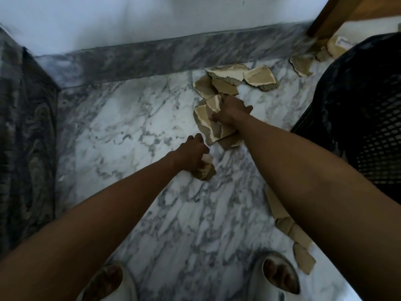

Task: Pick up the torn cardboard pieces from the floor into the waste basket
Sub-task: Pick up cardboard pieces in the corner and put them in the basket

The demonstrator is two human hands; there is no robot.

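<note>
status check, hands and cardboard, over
Left hand grips one small piece; right hand holds a bunch of pieces. More cardboard loose by the skirting. Waste basket at right, path open.

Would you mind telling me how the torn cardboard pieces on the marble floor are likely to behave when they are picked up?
The cardboard pieces look stiff and probably light: ripped edges show corrugated ribbing. Lying flat on the glossy marble floor, they may slide before lifting. The right hand grips several at once, so stacked pieces could slip.
</note>
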